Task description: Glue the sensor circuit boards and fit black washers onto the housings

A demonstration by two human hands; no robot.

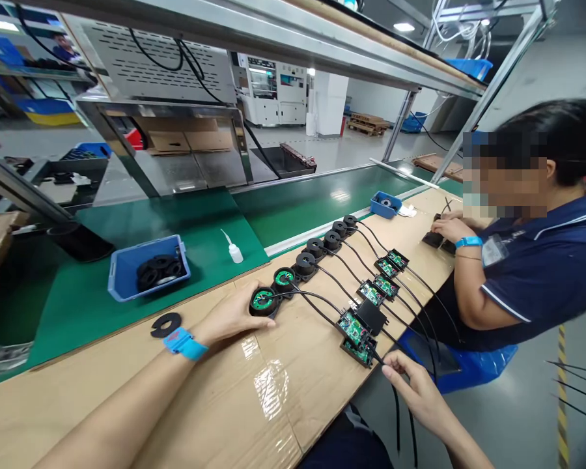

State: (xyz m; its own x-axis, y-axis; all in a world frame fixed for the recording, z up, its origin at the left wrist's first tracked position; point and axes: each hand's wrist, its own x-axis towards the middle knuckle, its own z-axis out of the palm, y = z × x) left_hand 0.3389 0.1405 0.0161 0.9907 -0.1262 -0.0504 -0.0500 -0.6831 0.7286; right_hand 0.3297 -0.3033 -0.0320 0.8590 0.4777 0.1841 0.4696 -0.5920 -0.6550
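My left hand (237,311) grips the nearest round black housing (263,301), which has a green ring-shaped circuit board inside. Just behind it stands another round housing with a green board (284,279). Black cables run from the housings to small open black boxes with green circuit boards (354,327) near the table's right edge. Beside the closest box, my right hand (413,384) pinches a black cable (378,357). One box in the row carries a flat black cover (371,316). A black C-shaped foam ring (167,324) lies near my left wrist.
A blue bin with black rings (149,267) and a white squeeze bottle (235,253) stand on the green mat. Farther off is a small blue bin (385,204). A co-worker (532,260) sits at the right, hands on black parts. A metal frame (322,45) spans overhead.
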